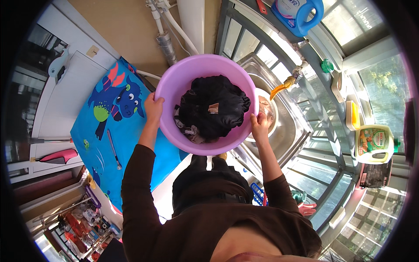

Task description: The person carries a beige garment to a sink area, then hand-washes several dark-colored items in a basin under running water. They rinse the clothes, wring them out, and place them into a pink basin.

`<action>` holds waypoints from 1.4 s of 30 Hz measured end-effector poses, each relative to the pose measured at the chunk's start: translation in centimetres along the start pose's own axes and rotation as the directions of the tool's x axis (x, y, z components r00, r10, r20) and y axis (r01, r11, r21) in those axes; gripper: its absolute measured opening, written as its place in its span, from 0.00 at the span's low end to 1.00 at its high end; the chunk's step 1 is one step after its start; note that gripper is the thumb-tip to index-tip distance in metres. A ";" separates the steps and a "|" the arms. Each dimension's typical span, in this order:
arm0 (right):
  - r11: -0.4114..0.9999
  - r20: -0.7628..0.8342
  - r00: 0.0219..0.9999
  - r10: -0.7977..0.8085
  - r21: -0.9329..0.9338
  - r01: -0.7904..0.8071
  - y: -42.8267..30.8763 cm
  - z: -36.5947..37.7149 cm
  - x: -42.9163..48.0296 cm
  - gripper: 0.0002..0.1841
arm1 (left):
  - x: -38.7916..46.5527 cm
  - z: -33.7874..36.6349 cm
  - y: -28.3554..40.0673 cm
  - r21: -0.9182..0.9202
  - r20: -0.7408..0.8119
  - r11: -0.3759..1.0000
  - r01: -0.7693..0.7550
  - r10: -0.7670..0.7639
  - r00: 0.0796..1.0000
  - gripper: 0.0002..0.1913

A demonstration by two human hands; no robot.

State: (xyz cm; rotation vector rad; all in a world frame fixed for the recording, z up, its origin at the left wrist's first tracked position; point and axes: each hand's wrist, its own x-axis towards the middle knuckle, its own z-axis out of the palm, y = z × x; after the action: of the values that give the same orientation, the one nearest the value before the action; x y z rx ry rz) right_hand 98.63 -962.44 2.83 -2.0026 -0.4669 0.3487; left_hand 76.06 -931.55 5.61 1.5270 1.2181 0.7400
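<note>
Both hands carry a round pink-purple plastic basin [170,78] in front of my body. My left hand [154,108] grips its left rim, thumb on top. At the lower right rim, my right hand [259,126] has hold of it. A bundle of black cloth [226,108], likely clothing, lies inside with a small brown patch or label on top. Some greyish patterned fabric [193,132] shows beneath it. Behind the basin's right side, a stainless steel sink [291,131] holds a pale bowl [276,114], partly hidden by the basin and my right hand.
A blue cartoon-print cover [131,150] stretches to my left. Over the sink, a yellow cloth [281,86] hangs at the tap. Along the window ledge stand a blue detergent jug [291,14], a yellow sponge [353,114] and a pale detergent bottle [374,144]. White pipes [180,29] rise behind the basin.
</note>
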 end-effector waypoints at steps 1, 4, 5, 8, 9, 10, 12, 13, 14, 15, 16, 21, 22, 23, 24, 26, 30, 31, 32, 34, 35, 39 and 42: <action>0.998 -0.016 0.999 -0.052 -0.048 0.051 1.2 -0.4 -0.4 0.11 | -0.6 0.2 0.6 -0.010 0.004 1.000 0.011 -0.011 1.000 0.15; 0.977 0.017 0.999 0.042 0.208 -0.045 -2.0 -1.3 -1.1 0.11 | -1.3 -0.8 2.0 -0.063 0.002 0.995 0.073 -0.073 0.997 0.15; 0.945 0.038 0.996 0.078 0.316 -0.086 -4.1 -1.9 -1.4 0.10 | -1.7 -1.1 2.4 -0.090 0.019 0.991 0.103 -0.102 0.995 0.15; 0.943 0.117 0.992 0.053 0.321 -0.088 -9.0 -3.6 -1.9 0.10 | -2.3 -3.0 4.3 -0.093 0.034 0.992 0.084 -0.081 0.996 0.15; 0.951 0.142 0.990 0.026 0.301 -0.068 -10.3 -3.9 -1.9 0.09 | -2.2 -3.5 4.9 -0.087 0.047 0.992 0.088 -0.084 0.995 0.15; 0.953 0.152 0.988 -0.007 0.301 -0.039 -11.2 -3.9 -2.0 0.09 | -2.1 -4.2 5.6 -0.138 0.041 0.989 0.062 -0.057 0.998 0.14; 0.961 0.170 0.982 -0.076 0.277 0.026 -12.4 -3.5 -2.4 0.10 | -1.8 -6.2 7.8 -0.166 0.081 0.982 0.088 -0.075 0.994 0.14; 0.956 0.196 0.979 -0.057 0.293 -0.003 -13.8 -3.2 -2.6 0.11 | -1.3 -7.2 7.9 -0.222 0.066 0.973 0.071 -0.058 0.996 0.15; 0.947 0.209 0.973 -0.095 0.320 0.023 -15.2 -2.6 -3.1 0.12 | -1.4 -8.5 8.4 -0.119 0.012 0.992 0.052 -0.051 0.999 0.15; 0.935 0.210 0.969 -0.131 0.352 0.050 -16.2 -1.8 -3.6 0.14 | -1.2 -9.9 8.1 -0.076 -0.025 0.996 0.039 -0.041 0.999 0.15; 0.940 0.233 0.961 -0.151 0.336 0.067 -16.4 -1.0 -4.2 0.15 | -0.9 -11.6 7.7 -0.032 -0.055 0.999 0.019 -0.021 0.998 0.16; 0.966 0.404 0.889 -0.214 0.225 0.130 -18.4 3.3 -7.7 0.19 | -1.1 -21.7 4.9 0.036 -0.097 0.998 0.054 -0.050 0.994 0.11; 0.974 0.467 0.864 -0.188 0.203 0.102 -18.4 4.3 -8.5 0.20 | -1.9 -22.6 4.9 0.060 -0.135 0.997 0.045 -0.036 0.990 0.11; 0.982 0.529 0.835 -0.155 0.176 0.070 -18.4 5.3 -9.3 0.21 | -2.2 -24.1 4.1 0.062 -0.113 0.998 0.021 -0.014 0.994 0.10; 0.979 0.546 0.819 -0.175 0.184 0.087 -18.3 6.5 -9.9 0.22 | -2.3 -26.2 3.1 0.047 -0.116 0.996 0.080 -0.074 0.990 0.11; 0.981 0.591 0.787 -0.177 0.168 0.095 -18.3 8.7 -11.1 0.23 | -3.7 -28.4 2.0 0.015 -0.135 0.988 0.155 -0.151 0.979 0.15; 0.975 0.663 0.716 -0.216 0.180 0.128 -18.1 12.1 -11.6 0.24 | -6.5 -31.8 -0.2 -0.033 -0.164 0.966 0.256 -0.258 0.952 0.22; 0.974 0.688 0.692 -0.219 0.190 0.120 -18.4 12.4 -11.6 0.24 | -6.9 -32.5 -1.0 -0.006 -0.177 0.968 0.249 -0.246 0.953 0.22; 0.973 0.687 0.693 -0.218 0.207 0.101 -19.1 12.3 -11.7 0.25 | -6.4 -33.1 -2.1 0.029 -0.174 0.969 0.244 -0.235 0.956 0.22; 0.976 0.703 0.680 -0.207 0.197 0.092 -19.4 12.3 -11.4 0.25 | -6.2 -32.0 -2.3 0.074 -0.179 0.971 0.229 -0.213 0.960 0.22; 0.977 0.712 0.672 -0.204 0.191 0.094 -19.2 12.4 -11.2 0.25 | -6.8 -30.9 -1.7 0.089 -0.179 0.971 0.221 -0.203 0.963 0.22; 0.964 0.731 0.629 -0.265 0.224 0.145 -17.5 12.0 -9.9 0.25 | -5.6 -31.5 -1.8 0.264 -0.119 0.948 0.179 -0.153 0.981 0.24; 0.948 0.651 0.700 -0.293 0.290 0.127 -13.9 10.5 -8.1 0.23 | -2.9 -37.5 -1.6 0.684 -0.296 0.704 0.192 0.027 0.955 0.24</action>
State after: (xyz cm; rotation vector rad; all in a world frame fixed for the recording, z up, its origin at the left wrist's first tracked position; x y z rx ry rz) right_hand 84.51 -952.25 10.87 -1.5164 -1.0702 0.9747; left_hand 41.09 -922.10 15.95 2.0065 1.9379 0.4414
